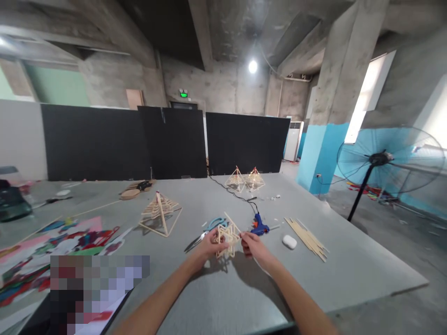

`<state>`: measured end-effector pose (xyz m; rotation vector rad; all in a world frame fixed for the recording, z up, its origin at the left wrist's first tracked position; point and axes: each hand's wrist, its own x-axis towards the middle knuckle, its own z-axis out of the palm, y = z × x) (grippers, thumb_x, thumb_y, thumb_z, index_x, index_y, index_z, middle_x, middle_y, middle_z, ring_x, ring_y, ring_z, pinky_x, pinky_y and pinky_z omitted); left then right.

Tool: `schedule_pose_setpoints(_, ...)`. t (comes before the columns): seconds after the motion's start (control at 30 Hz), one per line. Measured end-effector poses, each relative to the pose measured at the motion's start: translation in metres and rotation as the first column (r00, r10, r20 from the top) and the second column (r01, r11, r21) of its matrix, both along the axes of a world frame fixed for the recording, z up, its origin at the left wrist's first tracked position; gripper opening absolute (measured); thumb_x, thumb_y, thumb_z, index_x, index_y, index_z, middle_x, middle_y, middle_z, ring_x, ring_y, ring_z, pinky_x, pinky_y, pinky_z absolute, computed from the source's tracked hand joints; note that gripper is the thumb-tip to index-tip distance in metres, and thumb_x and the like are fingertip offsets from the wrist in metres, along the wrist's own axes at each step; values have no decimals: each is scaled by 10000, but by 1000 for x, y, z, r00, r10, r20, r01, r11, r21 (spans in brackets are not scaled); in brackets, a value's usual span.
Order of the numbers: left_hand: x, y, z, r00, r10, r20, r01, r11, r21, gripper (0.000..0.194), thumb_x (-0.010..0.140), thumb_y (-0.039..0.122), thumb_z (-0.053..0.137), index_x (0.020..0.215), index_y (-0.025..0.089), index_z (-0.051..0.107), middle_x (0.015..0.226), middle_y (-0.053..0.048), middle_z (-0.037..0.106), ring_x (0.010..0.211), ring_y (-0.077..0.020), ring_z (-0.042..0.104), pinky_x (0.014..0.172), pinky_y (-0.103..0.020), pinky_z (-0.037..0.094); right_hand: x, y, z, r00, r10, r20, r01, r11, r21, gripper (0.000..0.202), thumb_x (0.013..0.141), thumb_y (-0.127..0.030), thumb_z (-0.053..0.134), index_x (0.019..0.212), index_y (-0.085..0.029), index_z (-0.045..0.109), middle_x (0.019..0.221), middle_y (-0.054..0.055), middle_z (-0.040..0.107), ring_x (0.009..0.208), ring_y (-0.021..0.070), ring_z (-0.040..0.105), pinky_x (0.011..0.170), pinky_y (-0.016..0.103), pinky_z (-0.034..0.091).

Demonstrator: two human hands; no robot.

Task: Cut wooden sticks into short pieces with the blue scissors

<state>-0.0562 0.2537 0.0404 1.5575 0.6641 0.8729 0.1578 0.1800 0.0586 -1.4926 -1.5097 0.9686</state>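
Note:
Just above the table, my left hand [212,243] is closed around a small frame of pale wooden sticks [228,235], built in stacked layers. My right hand [252,244] pinches at the frame's right side, where a stick slants up to the left; what exactly lies between its fingertips is too small to make out. Behind the frame lie scissors with blue handles [217,223], partly covered by it and my left hand. Right of the frame rests a blue glue gun [259,225] with its cord running back.
A larger stick pyramid [160,214] stands to the left, and two more stick pyramids [236,180] at the back. Loose wooden sticks [307,238] and a white case [289,242] lie on the right. Colourful cut pieces [70,237] cover the left side. Black panels [247,144] border the table [349,274].

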Motion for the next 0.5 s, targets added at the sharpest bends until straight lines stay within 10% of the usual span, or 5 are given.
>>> schedule_pose_setpoints(0.17, 2, -11, -12, 999, -4, 46, 7, 997, -74, 699, 583, 553, 1052, 1042, 199, 663, 843, -8, 624, 710, -150, 590, 594, -235, 464, 5, 3, -10, 924, -34, -381, 6, 997, -74, 628, 832, -859, 590, 1012, -259, 622, 608, -118, 277, 468, 101, 194, 440, 239, 199)
schedule_pose_setpoints(0.5, 4, -21, 1, 994, 19, 106, -2, 987, -158, 639, 609, 491, 1056, 1036, 204, 677, 864, -4, 647, 680, -128, 595, 553, -215, 498, 16, 5, -2, 778, -137, -613, 239, 967, 87, 517, 672, -666, 936, 916, -259, 731, 748, -38, 598, 633, 115, 472, 580, 258, 361)
